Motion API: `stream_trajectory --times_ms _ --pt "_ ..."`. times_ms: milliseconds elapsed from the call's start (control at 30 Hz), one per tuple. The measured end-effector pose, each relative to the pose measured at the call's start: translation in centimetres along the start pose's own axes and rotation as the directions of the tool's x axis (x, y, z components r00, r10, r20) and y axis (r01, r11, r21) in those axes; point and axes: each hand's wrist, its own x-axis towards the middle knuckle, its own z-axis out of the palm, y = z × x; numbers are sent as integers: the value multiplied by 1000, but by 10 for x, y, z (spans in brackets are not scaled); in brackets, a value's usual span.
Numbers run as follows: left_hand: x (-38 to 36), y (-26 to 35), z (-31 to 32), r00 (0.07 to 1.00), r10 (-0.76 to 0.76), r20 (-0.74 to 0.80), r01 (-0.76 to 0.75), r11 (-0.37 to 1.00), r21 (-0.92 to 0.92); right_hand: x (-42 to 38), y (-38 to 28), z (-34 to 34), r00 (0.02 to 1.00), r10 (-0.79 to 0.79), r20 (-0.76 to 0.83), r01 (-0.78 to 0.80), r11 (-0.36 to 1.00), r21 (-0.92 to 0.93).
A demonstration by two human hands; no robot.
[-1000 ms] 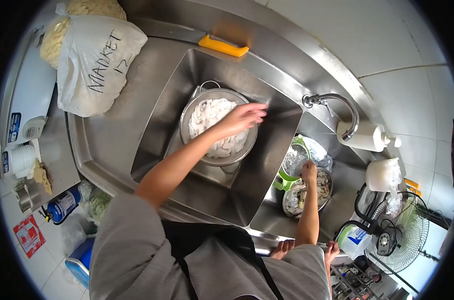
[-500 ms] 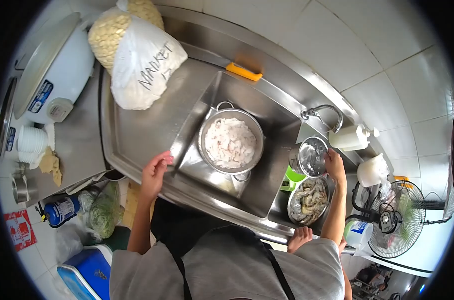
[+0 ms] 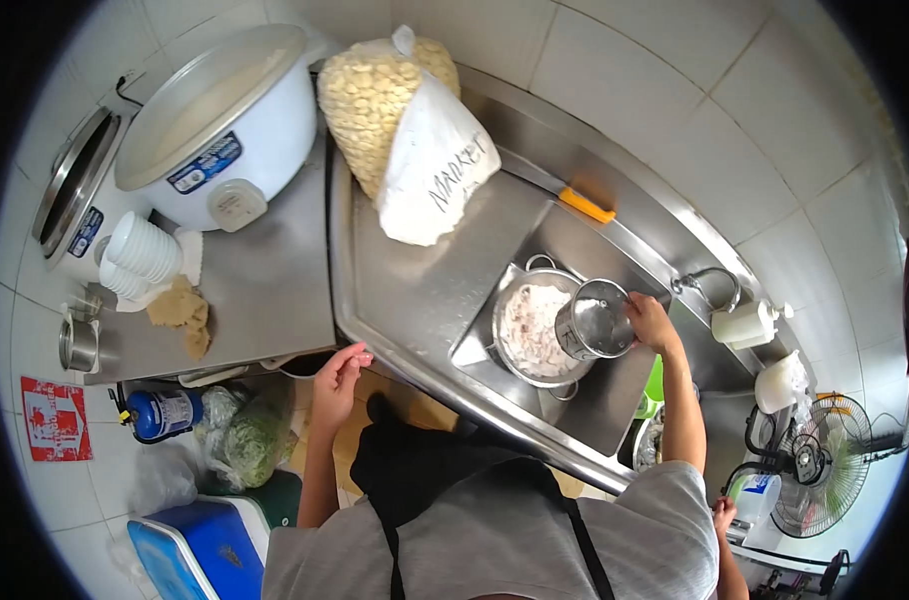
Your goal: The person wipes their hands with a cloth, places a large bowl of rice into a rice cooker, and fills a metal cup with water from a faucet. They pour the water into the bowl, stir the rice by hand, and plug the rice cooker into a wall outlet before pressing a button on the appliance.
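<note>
My right hand (image 3: 651, 320) grips the rim of a steel container (image 3: 603, 318) with dark marking on its side. The container hangs tilted over a round two-handled metal pan (image 3: 498, 335) in the sink, hiding part of it. Pale pieces that look like peeled shrimp (image 3: 535, 325) fill the pan. Whether the container holds water is hard to make out. Off the front edge of the sink, my left hand (image 3: 341, 376) is in the air, fingers loosely bent and holding nothing.
A bag of pale cloves marked MARKET (image 3: 440, 165) lies on the drainboard. An orange-handled tool (image 3: 587, 205) rests at the back edge near the faucet (image 3: 710, 283). Unpeeled shrimp (image 3: 649, 445) are partly hidden by my right arm. Another person's hand (image 3: 723, 515) is at right.
My right hand has carried the steel container left from above the unpeeled shrimp to over the pan. The view has turned left. The other person's hand has left the sink edge.
</note>
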Motion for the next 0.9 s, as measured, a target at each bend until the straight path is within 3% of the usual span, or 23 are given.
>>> stream_trajectory --times_ms 67,133,200,267,500,567,633,800,900 --pt "0 -6 -26 1000 -5 -31 4 1000 -13 9 -32 3 1000 6 16 -6 1000 28" --pt "2 -9 -51 998 -9 -57 7 1000 -26 22 -59 2 989 -145 12 146 981 -125" --pt "4 -9 -74 997 9 -80 -11 1000 -25 40 -89 -3 987 -135 83 153 949 -275" --pt "8 -10 -95 992 -23 -124 22 1000 -10 38 -160 -10 986 -80 147 102 983 -152" --pt "5 -35 -168 979 9 -202 -6 1000 17 96 -314 -17 954 -245 172 276 943 -186" --pt "-2 -47 -201 969 3 -245 1 1000 17 121 -398 -23 948 -185 258 225 965 -135" --pt "-11 -49 -216 956 -19 -291 16 1000 -12 149 -447 -26 937 -244 249 303 922 -239" --pt "-39 -60 -234 895 -132 -426 61 983 -175 214 -567 -11 877 -348 332 401 910 -106" --pt "-53 -62 -243 872 -103 -478 70 994 -87 250 -619 29 908 -319 270 320 947 42"
